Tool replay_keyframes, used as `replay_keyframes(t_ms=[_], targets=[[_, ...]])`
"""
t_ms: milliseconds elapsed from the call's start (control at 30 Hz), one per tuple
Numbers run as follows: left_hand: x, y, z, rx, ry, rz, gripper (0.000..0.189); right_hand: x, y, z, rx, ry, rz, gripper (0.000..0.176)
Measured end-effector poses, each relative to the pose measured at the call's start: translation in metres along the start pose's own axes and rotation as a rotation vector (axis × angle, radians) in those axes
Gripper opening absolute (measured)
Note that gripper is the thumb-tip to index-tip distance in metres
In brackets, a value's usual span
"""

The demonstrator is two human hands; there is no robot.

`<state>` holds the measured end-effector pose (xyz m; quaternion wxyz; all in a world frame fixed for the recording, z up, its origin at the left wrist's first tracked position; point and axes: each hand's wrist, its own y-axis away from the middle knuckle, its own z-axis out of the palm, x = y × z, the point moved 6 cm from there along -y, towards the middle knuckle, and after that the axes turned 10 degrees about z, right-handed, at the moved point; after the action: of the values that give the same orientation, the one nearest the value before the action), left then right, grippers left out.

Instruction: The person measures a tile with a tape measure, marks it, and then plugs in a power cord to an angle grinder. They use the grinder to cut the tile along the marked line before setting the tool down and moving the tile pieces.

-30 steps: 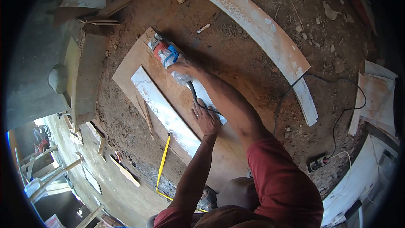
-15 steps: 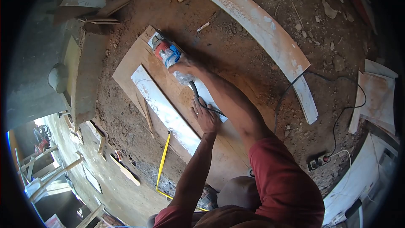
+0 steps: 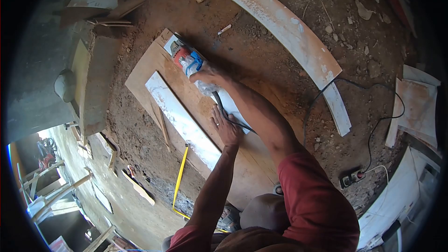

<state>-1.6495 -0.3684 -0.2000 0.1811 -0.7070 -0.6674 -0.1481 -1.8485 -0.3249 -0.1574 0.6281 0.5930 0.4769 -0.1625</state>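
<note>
My right hand (image 3: pixel 205 75) is wrapped round the body of a red angle grinder (image 3: pixel 179 52), whose grip is covered in clear plastic and a blue tie. The grinder's head rests near the far end of a narrow white tile strip (image 3: pixel 225 104), partly hidden beneath my arm. My left hand (image 3: pixel 227 128) lies flat with fingers stretched, pressing on the near part of that strip and the brown board (image 3: pixel 144 70) under it. A black cord (image 3: pixel 219 100) runs from the grinder past my left fingers. Beside them lies another white tile strip (image 3: pixel 182 119).
A long tile piece (image 3: pixel 289 32) lies on the dirt at right. The cord loops to a power socket (image 3: pixel 351 178). A yellow tape measure (image 3: pixel 180 177) stretches near my left forearm. More tile pieces (image 3: pixel 416 107) lie at far right, a wooden plank (image 3: pixel 137 187) at lower left.
The grinder and my right hand have shifted very slightly toward the right and back toward me. My left hand stays on the strip, almost unmoved.
</note>
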Motion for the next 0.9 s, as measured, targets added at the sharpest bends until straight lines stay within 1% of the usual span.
replay_keyframes(t_ms=[67,133,267,367,433,467,533,700,900], targets=[[-0.002,0.001,0.001,-0.006,0.008,-0.003,0.059,0.0,0.002,0.0,0.025,0.003,-0.013,0.07],[-0.003,0.0,0.003,-0.011,0.001,-0.006,0.061,0.002,0.005,-0.002,0.03,0.016,0.033,0.069],[0.0,-0.001,0.001,0.011,0.027,0.005,0.061,0.002,0.011,-0.005,-0.001,0.022,0.046,0.067],[0.003,-0.001,-0.003,0.008,0.024,-0.001,0.062,0.004,0.011,-0.004,0.02,0.039,0.029,0.062],[0.004,-0.001,-0.004,0.003,0.032,0.0,0.061,0.008,0.009,-0.001,0.018,-0.031,-0.019,0.057],[0.004,-0.001,-0.005,0.005,0.032,0.0,0.061,0.012,0.005,0.002,0.017,-0.03,-0.02,0.057],[0.004,-0.001,-0.005,0.024,0.047,0.012,0.06,0.017,-0.002,0.003,0.067,-0.041,-0.028,0.053],[0.001,-0.001,-0.003,0.024,0.026,0.017,0.06,0.025,-0.009,0.009,0.05,-0.069,-0.045,0.049],[0.002,-0.001,-0.004,0.018,0.028,0.008,0.058,0.018,0.007,0.004,0.025,-0.063,-0.026,0.047]])
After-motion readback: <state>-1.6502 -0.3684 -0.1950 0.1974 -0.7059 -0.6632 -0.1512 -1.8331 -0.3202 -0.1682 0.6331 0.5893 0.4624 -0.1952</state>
